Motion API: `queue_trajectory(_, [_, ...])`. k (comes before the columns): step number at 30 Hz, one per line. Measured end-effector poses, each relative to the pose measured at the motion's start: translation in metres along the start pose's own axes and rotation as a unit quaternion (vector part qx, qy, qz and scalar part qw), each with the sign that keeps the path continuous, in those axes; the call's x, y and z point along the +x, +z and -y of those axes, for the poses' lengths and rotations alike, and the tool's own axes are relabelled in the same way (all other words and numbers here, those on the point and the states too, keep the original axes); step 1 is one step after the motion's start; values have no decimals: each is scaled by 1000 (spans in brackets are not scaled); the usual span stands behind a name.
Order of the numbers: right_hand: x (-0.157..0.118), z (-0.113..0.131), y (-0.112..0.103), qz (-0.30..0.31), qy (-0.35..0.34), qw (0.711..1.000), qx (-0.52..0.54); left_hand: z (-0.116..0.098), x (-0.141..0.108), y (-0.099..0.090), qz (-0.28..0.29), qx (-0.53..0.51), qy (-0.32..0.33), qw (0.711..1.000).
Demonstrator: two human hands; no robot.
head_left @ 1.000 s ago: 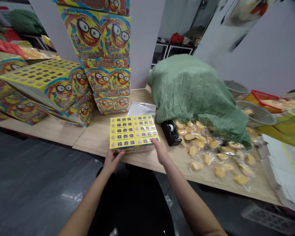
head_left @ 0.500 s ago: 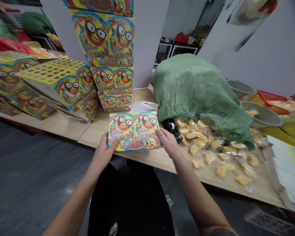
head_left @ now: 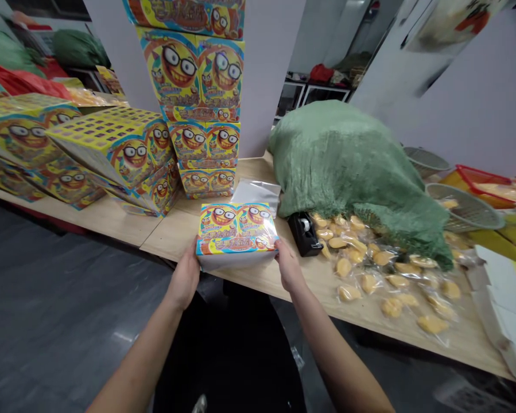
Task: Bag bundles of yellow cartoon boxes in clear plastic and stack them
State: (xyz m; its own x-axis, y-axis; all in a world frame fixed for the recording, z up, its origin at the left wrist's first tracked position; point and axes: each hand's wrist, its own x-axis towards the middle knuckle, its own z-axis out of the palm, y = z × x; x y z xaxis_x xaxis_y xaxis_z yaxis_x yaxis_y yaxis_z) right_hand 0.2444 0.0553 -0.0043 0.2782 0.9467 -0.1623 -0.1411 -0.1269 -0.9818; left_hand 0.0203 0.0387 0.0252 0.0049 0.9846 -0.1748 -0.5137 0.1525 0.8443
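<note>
A colourful cardboard box [head_left: 236,229] printed with grinning faces in glasses sits at the table's front edge, its plain white side facing me. My left hand [head_left: 184,278] grips its left end, and my right hand [head_left: 288,265] holds the right end near the front corner. Fingers of both hands are partly hidden behind the box. Just behind it lies a flat, shiny clear-and-white sheet or bag [head_left: 258,194]. To the right of my right hand stands a black tape dispenser [head_left: 305,234].
A tall stack of matching boxes [head_left: 197,74] rises behind, with more boxes [head_left: 128,149] at left. At right a green woven sack [head_left: 339,155] spills wrapped yellow pieces [head_left: 369,283] over the wooden table [head_left: 318,304]. Beyond are a grey basket [head_left: 464,209] and white cardboard [head_left: 503,304].
The box has tilted so its white front side now shows. Both hands have slid lower, to its ends. The whole view has shifted slightly.
</note>
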Motion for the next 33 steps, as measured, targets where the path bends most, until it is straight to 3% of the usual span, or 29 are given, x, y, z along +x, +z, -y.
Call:
queue_trajectory(3, [3, -3, -5, 4, 26, 1000, 12, -7, 0, -2, 39, -51, -21, 998])
queue_trajectory(6, [0, -1, -7, 8, 53, 998, 38, -8, 1, 0, 35, -54, -37, 997])
queue_trajectory(10, [-8, 8, -3, 95, 70, 988, 97, 1, 4, 5, -34, 67, 6, 997])
queue_trajectory(13, [-13, 12, -3, 95, 56, 988, 111, 4, 4, 2, -54, 137, 43, 988])
queue_trajectory(15, [-12, 14, -6, 95, 68, 987, 114, -2, 5, -3, -46, 153, 15, 987])
queue_trajectory(18, [-6, 17, -8, 110, 108, 985, 74, -19, 12, -11, -47, 176, -109, 977])
queue_trajectory(21, [-4, 19, -5, 81, 48, 994, -61, -31, 17, -13, -9, 196, -209, 958])
queue_trajectory(23, [-4, 16, -4, 70, -13, 990, -124, -34, 17, -12, 28, 213, -222, 951])
queue_trajectory(25, [-4, 12, -8, 80, -30, 987, -136, -34, 15, -11, 52, 218, -217, 950])
queue_trajectory(28, [-2, 8, -17, 107, 5, 989, -97, -33, 11, -11, 69, 200, -206, 956])
queue_trajectory(33, [-5, 19, -12, 79, 49, 993, -77, -28, 6, -11, 35, 193, -189, 962])
